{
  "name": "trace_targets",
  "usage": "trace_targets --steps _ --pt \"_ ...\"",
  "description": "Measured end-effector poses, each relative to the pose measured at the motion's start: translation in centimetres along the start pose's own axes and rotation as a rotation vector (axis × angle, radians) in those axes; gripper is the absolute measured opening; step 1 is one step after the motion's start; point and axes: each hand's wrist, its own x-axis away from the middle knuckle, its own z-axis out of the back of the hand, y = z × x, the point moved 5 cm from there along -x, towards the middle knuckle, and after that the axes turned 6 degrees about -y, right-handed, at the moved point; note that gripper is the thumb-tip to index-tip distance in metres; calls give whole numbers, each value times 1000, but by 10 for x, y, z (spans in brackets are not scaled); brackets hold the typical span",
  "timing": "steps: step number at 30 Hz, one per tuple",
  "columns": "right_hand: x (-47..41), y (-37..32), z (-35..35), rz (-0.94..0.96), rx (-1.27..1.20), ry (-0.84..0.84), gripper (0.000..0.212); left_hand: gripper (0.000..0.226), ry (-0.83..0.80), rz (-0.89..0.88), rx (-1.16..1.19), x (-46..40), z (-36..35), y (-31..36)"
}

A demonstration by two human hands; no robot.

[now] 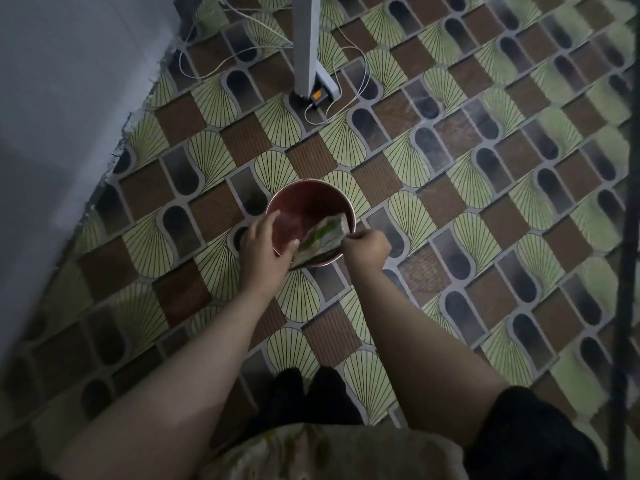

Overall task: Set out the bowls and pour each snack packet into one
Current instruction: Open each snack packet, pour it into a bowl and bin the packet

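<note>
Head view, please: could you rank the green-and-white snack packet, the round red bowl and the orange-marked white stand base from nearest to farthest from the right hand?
1. Green-and-white snack packet: pinched by the right hand.
2. Round red bowl: just left of it, beneath the packet.
3. Orange-marked white stand base: far up the floor.

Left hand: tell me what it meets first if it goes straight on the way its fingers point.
The left hand points up and right over the red bowl; it would probably meet the bowl's inside first, though depth is unclear.
</note>
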Motion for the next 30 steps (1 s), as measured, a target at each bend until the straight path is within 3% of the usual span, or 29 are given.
trace_targets --steps 4,9,13,19,24,30 --pt "1 -2 8 46 2 -37 26 64 -1 -11 -16 5 3 8" --pt "15 -8 -2 352 329 -201 65 67 -25 -12 -46 10 3 8" --pt "33 -12 -5 554 371 -184 78 66 -17 -44 -24 18 7 21" --pt "97 -63 40 715 144 -43 54 57 33 -130 94 47 42 86" --pt "207 -135 120 844 -35 119 24 45 131 -276 283 122 126 184" --pt "365 -242 186 1121 -263 14 10 40 347 -458 407 239 266 286"
